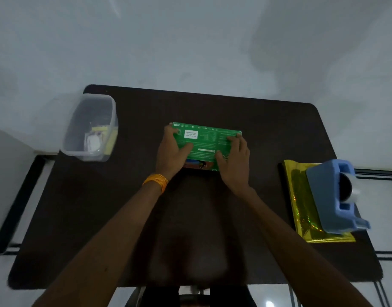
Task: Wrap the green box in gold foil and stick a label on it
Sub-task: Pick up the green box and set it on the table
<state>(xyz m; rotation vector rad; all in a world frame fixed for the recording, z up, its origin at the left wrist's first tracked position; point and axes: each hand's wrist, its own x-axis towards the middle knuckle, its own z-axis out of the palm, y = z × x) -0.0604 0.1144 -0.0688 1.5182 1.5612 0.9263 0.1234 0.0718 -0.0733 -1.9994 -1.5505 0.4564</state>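
My left hand [171, 151] and right hand [233, 161] grip the crosswise green box [205, 140] by its ends; gold foil [298, 193] lower right, nearer my right.

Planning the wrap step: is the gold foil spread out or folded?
Folded. The gold foil lies as a compact flat packet at the right, the blue tape dispenser resting on it, apart from the green box.

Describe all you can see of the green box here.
The green box is flat, cardboard-looking, with small white print, a white patch and a colourful picture along its near edge. It is unwrapped, broad face up at the middle of the dark table. The left hand grips its left end, the right hand its right end, thumbs on top.
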